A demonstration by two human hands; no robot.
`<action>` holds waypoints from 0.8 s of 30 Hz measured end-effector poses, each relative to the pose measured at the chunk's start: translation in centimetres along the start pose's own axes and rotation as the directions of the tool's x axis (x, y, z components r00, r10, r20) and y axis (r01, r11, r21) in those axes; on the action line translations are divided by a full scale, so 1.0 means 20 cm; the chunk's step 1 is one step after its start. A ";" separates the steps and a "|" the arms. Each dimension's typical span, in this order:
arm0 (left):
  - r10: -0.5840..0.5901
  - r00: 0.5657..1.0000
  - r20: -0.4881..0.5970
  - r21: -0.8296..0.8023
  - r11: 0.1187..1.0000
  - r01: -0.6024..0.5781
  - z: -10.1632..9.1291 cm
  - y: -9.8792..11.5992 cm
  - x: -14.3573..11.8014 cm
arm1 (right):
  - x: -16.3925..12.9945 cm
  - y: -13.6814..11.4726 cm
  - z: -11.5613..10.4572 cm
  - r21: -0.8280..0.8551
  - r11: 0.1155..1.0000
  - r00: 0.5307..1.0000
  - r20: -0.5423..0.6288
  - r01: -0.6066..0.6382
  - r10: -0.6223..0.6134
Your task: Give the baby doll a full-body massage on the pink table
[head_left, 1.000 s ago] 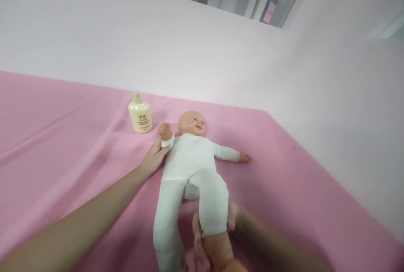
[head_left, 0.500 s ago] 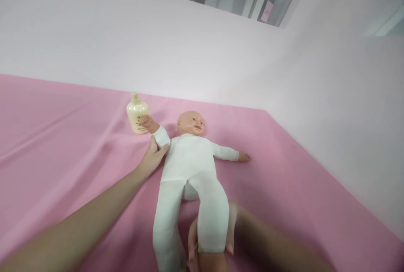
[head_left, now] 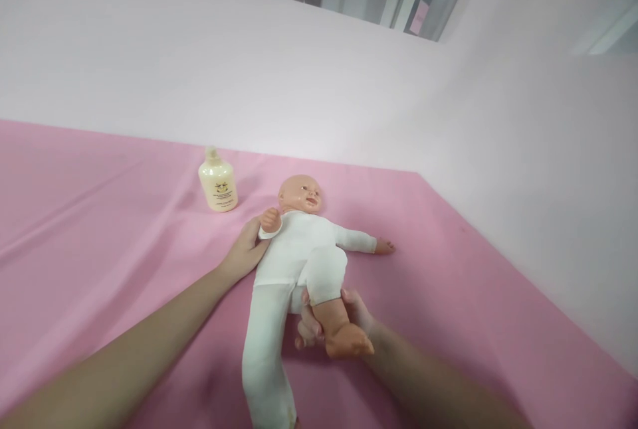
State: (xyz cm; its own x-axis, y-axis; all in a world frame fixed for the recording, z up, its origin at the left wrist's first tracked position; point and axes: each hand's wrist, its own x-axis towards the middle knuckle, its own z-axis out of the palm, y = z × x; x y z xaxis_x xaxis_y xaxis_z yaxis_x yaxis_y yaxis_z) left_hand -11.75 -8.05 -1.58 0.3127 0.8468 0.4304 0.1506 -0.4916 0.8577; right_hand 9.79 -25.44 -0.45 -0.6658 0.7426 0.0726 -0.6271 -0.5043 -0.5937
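Head view, with the doll's (head_left: 286, 256) belly as clock centre: the doll lies on its back on the pink cloth (head_left: 448, 296), its long axis running from the head (head_left: 298, 193) at 12 to the straight leg (head_left: 266, 349) at 6. What matters most is how the bent leg (head_left: 326, 276) sits against the right hand (head_left: 361, 317). Its knee is at about 3, overlapping the edge of the body, and the shin slopes from there to the bare foot (head_left: 349, 341) at about 5. The right hand crosses that shin from behind: fingers curl round its 9 o'clock side, what looks like the thumb shows on its 3 o'clock side, and the palm is hidden. So the lower leg rests inside the grip near the trouser hem, and this hand is clearly the nearer one to it.

At 9, the left hand (head_left: 244, 248) is narrowed around the doll's raised arm, just beside its small fist (head_left: 270, 219); most fingers are hidden, so I cannot tell how tightly they press. The fist lies between 1 and 2 from this hand. The doll's other arm (head_left: 356, 240) stretches out toward 3, apart from both hands. A bottle (head_left: 219, 186) stands at 10, near the left hand without touching it, and the white wall (head_left: 249, 77) rises beyond at 12.
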 end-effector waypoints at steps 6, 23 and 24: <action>-0.218 0.975 -0.041 -0.104 0.971 0.213 -0.01 -0.03 -0.02 | -0.02 0.10 -0.10 -0.037 0.993 0.973 0.196 -0.116 0.121; -0.271 0.961 -0.058 -0.115 0.958 0.263 -0.01 -0.01 -0.01 | 0.05 0.02 0.06 -0.279 0.914 0.911 0.206 -0.296 0.358; -0.270 0.962 -0.050 -0.105 0.959 0.264 -0.01 -0.01 -0.01 | 0.06 0.01 0.09 -0.265 0.922 0.922 0.191 -0.283 0.337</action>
State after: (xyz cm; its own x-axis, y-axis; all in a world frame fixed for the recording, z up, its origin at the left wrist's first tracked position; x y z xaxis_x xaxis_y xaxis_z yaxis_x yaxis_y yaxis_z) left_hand -12.07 -8.11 -1.68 0.2135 0.9570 0.1962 0.1286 -0.2267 0.9654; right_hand 8.02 -25.49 1.00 -0.9026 0.4300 0.0200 -0.2832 -0.5582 -0.7799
